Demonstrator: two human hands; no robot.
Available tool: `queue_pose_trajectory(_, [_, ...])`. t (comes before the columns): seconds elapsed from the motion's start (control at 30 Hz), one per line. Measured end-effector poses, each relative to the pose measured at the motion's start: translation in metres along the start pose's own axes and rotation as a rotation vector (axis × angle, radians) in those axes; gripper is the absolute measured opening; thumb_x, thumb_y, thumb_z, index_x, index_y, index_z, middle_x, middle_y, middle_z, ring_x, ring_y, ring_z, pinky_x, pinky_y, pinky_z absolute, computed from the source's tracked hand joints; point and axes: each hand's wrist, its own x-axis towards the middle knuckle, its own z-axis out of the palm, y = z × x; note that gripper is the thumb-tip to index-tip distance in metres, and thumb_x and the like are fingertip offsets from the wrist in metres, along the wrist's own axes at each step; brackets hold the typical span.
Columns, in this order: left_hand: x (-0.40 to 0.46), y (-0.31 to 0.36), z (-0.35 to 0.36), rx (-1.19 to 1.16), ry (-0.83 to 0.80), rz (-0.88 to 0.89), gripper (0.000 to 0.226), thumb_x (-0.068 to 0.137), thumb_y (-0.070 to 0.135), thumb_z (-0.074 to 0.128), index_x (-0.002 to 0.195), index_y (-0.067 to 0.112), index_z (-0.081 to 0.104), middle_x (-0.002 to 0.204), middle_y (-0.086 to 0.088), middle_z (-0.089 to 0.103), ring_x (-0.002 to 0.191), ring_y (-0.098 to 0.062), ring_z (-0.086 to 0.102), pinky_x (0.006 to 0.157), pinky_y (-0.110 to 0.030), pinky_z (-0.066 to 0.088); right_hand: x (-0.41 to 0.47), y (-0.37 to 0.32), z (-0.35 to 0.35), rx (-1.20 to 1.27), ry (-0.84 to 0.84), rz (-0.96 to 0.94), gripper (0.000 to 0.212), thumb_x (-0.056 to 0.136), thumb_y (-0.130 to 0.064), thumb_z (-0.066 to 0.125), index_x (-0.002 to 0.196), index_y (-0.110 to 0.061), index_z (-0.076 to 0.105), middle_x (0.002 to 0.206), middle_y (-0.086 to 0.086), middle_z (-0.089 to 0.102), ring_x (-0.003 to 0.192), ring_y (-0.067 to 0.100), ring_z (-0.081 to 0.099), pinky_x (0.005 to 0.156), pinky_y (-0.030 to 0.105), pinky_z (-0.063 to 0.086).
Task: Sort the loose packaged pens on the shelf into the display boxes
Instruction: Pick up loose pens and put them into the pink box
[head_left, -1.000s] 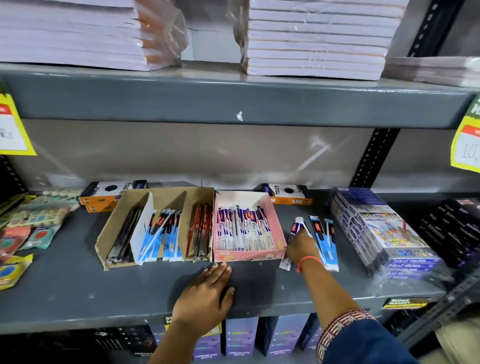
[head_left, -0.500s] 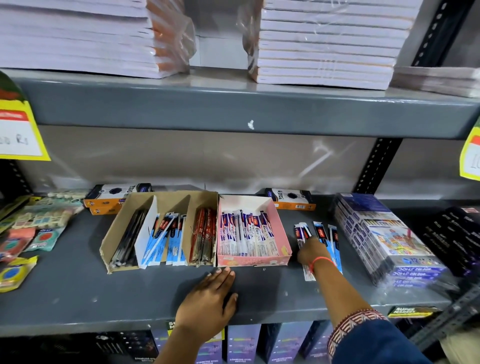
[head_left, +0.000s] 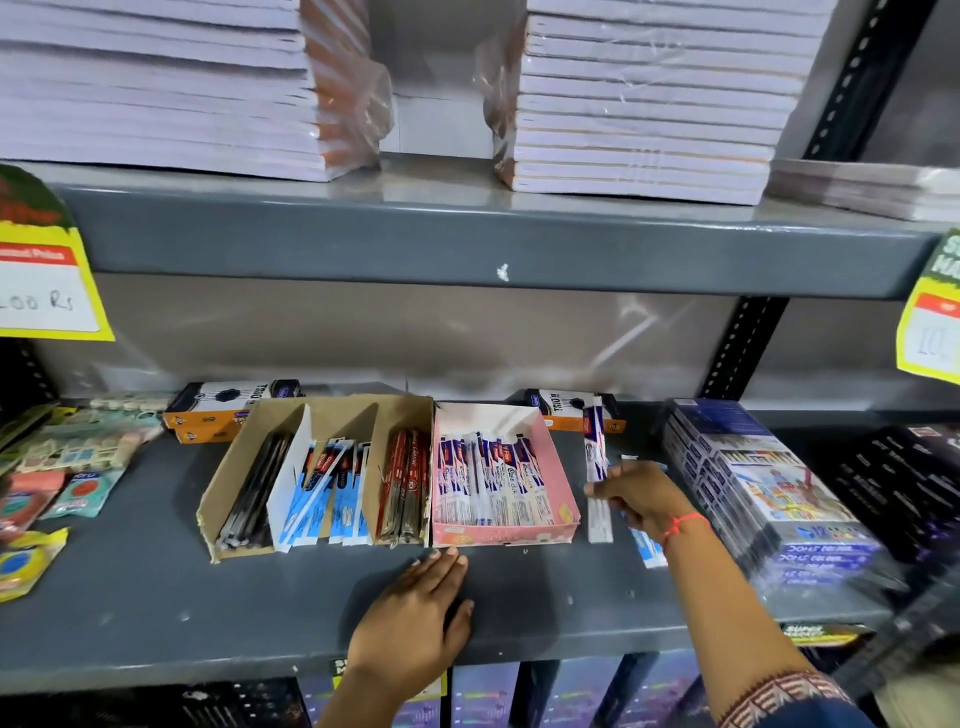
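Here, right hand (head_left: 641, 498) pinching a white-and-blue pen pack (head_left: 595, 457) upright just right of the pink box (head_left: 558, 470), blue packs (head_left: 647, 545) loose on the shelf (head_left: 156, 597) beneath the wrist, left hand (head_left: 415, 618) flat and spread, empty, before the brown box (head_left: 228, 478).

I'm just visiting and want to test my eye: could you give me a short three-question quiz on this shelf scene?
1. True or false: the left hand holds a pen pack.
2. What does the right hand grip?
3. Which box holds packs that look like it: A, cardboard box, or B, pink box?

Key: 1. False, it lies flat on the shelf. 2. A white and blue pen pack. 3. B.
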Motion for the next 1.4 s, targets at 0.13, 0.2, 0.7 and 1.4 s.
queue_pose_trajectory(0.13, [0.001, 0.000, 0.002, 0.067, 0.021, 0.023, 0.045, 0.065, 0.045, 0.076, 0.101, 0.019, 0.075, 0.104, 0.005, 0.073, 0.095, -0.010, 0.069, 0.073, -0.028, 0.056, -0.017, -0.021, 0.014, 0.156, -0.129, -0.130, 0.023, 0.077, -0.001, 0.070, 0.063, -0.016, 0.060, 0.057, -0.001, 0.060, 0.052, 0.009, 0.045, 0.044, 0.017, 0.030])
queue_pose_trajectory(0.2, [0.001, -0.001, 0.003, 0.092, 0.058, 0.012, 0.045, 0.065, 0.044, 0.077, 0.101, 0.018, 0.075, 0.104, 0.005, 0.073, 0.095, -0.010, 0.069, 0.074, -0.027, 0.056, -0.023, -0.024, 0.023, 0.206, -0.209, -0.167, 0.023, 0.077, -0.001, 0.069, 0.063, -0.018, 0.062, 0.052, -0.008, 0.066, 0.053, 0.007, 0.050, 0.049, 0.018, 0.035])
queue_pose_trajectory(0.7, [0.001, -0.001, 0.002, -0.012, 0.039, 0.010, 0.050, 0.083, 0.045, 0.061, 0.123, 0.015, 0.062, 0.129, 0.002, 0.060, 0.118, -0.013, 0.056, 0.096, -0.026, 0.044, -0.030, -0.026, 0.059, 0.203, -0.291, -0.200, 0.027, 0.074, 0.002, 0.072, 0.057, -0.017, 0.062, 0.061, -0.004, 0.069, 0.055, 0.008, 0.052, 0.044, 0.013, 0.040])
queue_pose_trajectory(1.4, [0.001, -0.001, 0.003, 0.000, 0.071, 0.017, 0.045, 0.063, 0.045, 0.073, 0.101, 0.022, 0.075, 0.104, 0.008, 0.073, 0.093, -0.006, 0.069, 0.077, -0.020, 0.053, 0.037, -0.010, 0.092, -0.823, 0.056, -0.111, 0.025, 0.092, -0.005, 0.050, 0.114, -0.001, 0.061, 0.117, 0.015, 0.066, 0.111, 0.029, 0.062, 0.097, 0.038, 0.048])
